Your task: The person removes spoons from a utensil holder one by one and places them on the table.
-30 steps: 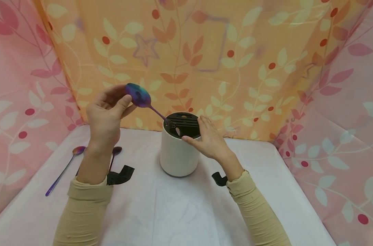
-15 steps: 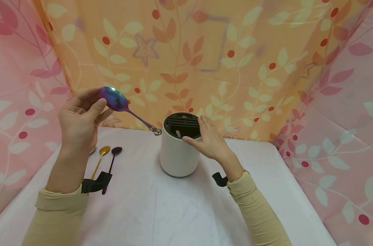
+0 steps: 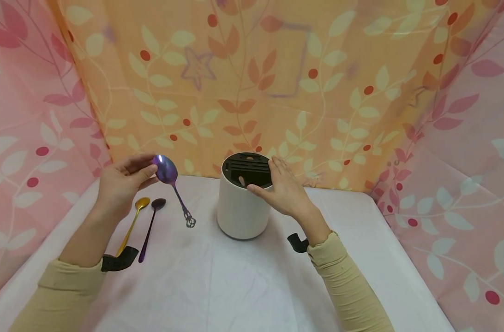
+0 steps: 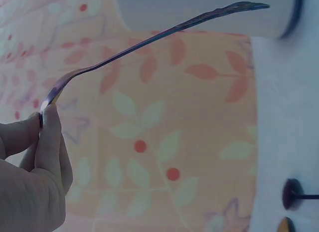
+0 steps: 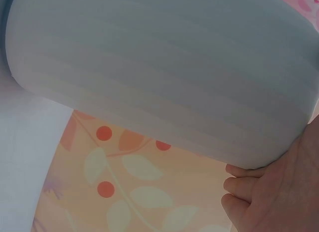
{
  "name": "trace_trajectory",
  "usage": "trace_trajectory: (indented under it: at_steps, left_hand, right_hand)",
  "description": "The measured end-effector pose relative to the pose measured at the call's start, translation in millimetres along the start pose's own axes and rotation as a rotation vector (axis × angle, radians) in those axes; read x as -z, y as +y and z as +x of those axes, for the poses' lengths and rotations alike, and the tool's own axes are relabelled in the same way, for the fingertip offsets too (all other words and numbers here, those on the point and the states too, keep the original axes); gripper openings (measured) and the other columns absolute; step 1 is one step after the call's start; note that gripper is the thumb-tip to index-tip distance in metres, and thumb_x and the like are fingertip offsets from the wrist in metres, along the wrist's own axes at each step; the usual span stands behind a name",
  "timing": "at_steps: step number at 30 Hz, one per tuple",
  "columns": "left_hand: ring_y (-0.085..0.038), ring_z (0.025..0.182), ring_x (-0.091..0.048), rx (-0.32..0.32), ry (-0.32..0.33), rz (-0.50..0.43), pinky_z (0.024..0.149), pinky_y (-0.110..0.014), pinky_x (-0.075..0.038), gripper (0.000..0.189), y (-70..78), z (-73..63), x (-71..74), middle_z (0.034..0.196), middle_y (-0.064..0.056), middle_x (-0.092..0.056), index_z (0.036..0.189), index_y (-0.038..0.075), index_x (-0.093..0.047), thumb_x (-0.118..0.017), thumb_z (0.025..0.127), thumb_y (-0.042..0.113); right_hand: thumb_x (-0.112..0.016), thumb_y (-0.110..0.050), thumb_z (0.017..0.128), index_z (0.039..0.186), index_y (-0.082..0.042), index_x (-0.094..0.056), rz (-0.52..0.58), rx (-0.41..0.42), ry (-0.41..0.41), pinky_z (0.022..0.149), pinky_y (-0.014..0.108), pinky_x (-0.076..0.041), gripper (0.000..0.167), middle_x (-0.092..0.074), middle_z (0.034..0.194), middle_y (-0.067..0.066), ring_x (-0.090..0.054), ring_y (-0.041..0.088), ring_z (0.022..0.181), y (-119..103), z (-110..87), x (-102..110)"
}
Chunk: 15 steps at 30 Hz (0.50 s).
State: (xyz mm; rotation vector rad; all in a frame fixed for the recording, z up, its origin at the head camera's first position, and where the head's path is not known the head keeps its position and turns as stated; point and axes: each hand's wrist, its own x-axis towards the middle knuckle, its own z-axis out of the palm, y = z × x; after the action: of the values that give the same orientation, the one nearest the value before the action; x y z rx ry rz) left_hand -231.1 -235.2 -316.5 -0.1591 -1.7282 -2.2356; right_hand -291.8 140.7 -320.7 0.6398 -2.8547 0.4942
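Between thumb and fingers, my left hand (image 3: pixel 121 184) pinches the bowl of a shiny purple-blue spoon (image 3: pixel 166 170). The spoon's openwork handle end slants down to the right, apart from the white utensil holder (image 3: pixel 243 212). In the left wrist view the spoon (image 4: pixel 149 41) stretches away from the pinching left hand (image 4: pixel 37 179). The holder stands upright with a black slotted top (image 3: pixel 248 167). My right hand (image 3: pixel 287 191) rests against its right upper side, thumb along the front rim. In the right wrist view, the fingertips of the right hand (image 5: pixel 279 202) are partly behind the holder (image 5: pixel 164 72).
A gold spoon (image 3: pixel 132 224) and a dark purple spoon (image 3: pixel 150 230) lie on the white-covered table (image 3: pixel 243 286), left of the holder. My left forearm covers the table's left part. Patterned cloth (image 3: pixel 252 92) stands behind the table and at both sides.
My left hand has drawn the spoon's handle end left, away from over the holder's top, then lowered it, and the spoon tilts more steeply. The right hand and the holder stay in place.
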Motion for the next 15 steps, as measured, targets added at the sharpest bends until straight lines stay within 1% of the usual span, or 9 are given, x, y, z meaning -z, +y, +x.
trace_trajectory:
  at_steps: [3, 6, 7, 10, 12, 14, 15]
  left_hand:
    - [-0.006, 0.090, -0.073, 0.084, -0.027, 0.098, 0.077, -0.022, -0.061, 0.032, -10.8, 3.5, 8.9, 0.102, 0.004, -0.073, 0.125, 0.003, -0.073, -0.076, 0.093, 0.003]
    - [-0.006, 0.092, -0.073, 0.163, -0.070, 0.152, 0.079, -0.022, -0.061, 0.036, -19.2, 9.5, 16.0, 0.106, 0.006, -0.073, 0.131, 0.003, -0.070, -0.075, 0.095, 0.006]
    - [-0.005, 0.093, -0.073, 0.185, -0.086, 0.167, 0.080, -0.022, -0.060, 0.037, -21.6, 11.9, 17.9, 0.109, 0.007, -0.072, 0.132, 0.002, -0.069, -0.075, 0.096, 0.006]
    - [-0.003, 0.095, -0.072, 0.218, -0.143, 0.283, 0.083, -0.021, -0.060, 0.045, -27.8, 19.0, 22.3, 0.116, 0.010, -0.068, 0.139, -0.004, -0.061, -0.073, 0.098, 0.009]
    - [-0.002, 0.096, -0.071, 0.234, -0.184, 0.368, 0.085, -0.022, -0.060, 0.048, -31.7, 23.6, 24.9, 0.120, 0.007, -0.065, 0.142, -0.007, -0.057, -0.071, 0.100, 0.009]
    - [-0.001, 0.095, -0.069, 0.256, -0.227, 0.460, 0.085, -0.022, -0.059, 0.049, -35.1, 27.8, 27.2, 0.124, 0.002, -0.061, 0.144, -0.008, -0.055, -0.069, 0.101, 0.010]
    - [-0.002, 0.095, -0.069, 0.270, -0.251, 0.489, 0.086, -0.022, -0.059, 0.048, -36.9, 30.0, 28.5, 0.126, -0.003, -0.060, 0.144, -0.009, -0.055, -0.068, 0.102, 0.010]
  right_hand:
    - [-0.040, -0.090, 0.089, 0.163, 0.001, -0.023, -0.002, 0.002, 0.000, 0.130, 0.045, -0.009, 0.119, -0.016, 0.172, 0.017, -0.004, 0.026, 0.161, 1.0, 0.2, -0.5]
    - [-0.040, -0.090, 0.089, 0.163, 0.001, -0.023, -0.001, 0.000, 0.003, 0.130, 0.046, -0.011, 0.119, -0.016, 0.172, 0.017, -0.005, 0.027, 0.161, 1.1, 0.1, -0.6]
    - [-0.040, -0.089, 0.089, 0.163, 0.001, -0.023, 0.001, 0.000, 0.004, 0.130, 0.046, -0.011, 0.119, -0.016, 0.172, 0.017, -0.005, 0.027, 0.161, 0.9, 0.1, -0.4]
    - [-0.040, -0.089, 0.089, 0.163, 0.002, -0.023, 0.006, 0.002, 0.006, 0.130, 0.045, -0.010, 0.119, -0.016, 0.172, 0.017, -0.006, 0.027, 0.161, 0.4, -0.2, 0.0]
    - [-0.040, -0.089, 0.089, 0.163, 0.002, -0.023, 0.010, 0.004, 0.004, 0.130, 0.043, -0.008, 0.118, -0.015, 0.172, 0.017, -0.005, 0.026, 0.161, 0.1, -0.2, 0.3]
    - [-0.041, -0.088, 0.090, 0.163, 0.003, -0.024, 0.013, 0.011, 0.005, 0.130, 0.042, -0.008, 0.118, -0.015, 0.172, 0.018, -0.005, 0.026, 0.161, 0.2, -0.2, 0.1]
    - [-0.040, -0.088, 0.090, 0.162, 0.003, -0.024, 0.013, 0.011, 0.006, 0.130, 0.042, -0.008, 0.118, -0.016, 0.172, 0.018, -0.005, 0.026, 0.161, 0.1, -0.3, 0.1]
